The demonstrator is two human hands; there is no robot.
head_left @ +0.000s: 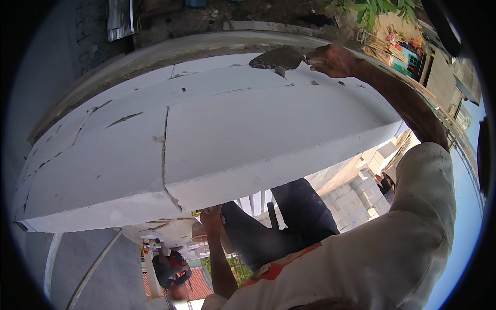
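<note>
Trowel (pixel 277 57), grey, wedge-shaped and smeared with mortar, lies between 12 and 1 o'clock, over the far side of a broad wall of smooth white rectangular blocks (pixel 279 121). A small grey lump of mortar (pixel 280 71) sits at the blade's near edge. The bare right hand (pixel 336 61) is toward 1 o'clock; its grip is clamped on the trowel's end, the handle hidden inside the fist. The bare left hand (pixel 211 219) is at 7 o'clock, beside the wall's near lower edge; whether its grip is apart, together or clamped on something, I cannot tell. A dark, ragged joint (pixel 165 150) divides two blocks at 9 o'clock. Stacked pale rectangular blocks (pixel 354 201) stand at 4 o'clock, well apart from the hands. Farther out at 7 o'clock is a co-worker in dark clothing (pixel 168 268); green leaves (pixel 373 9) hang at the rim toward 1 o'clock.
</note>
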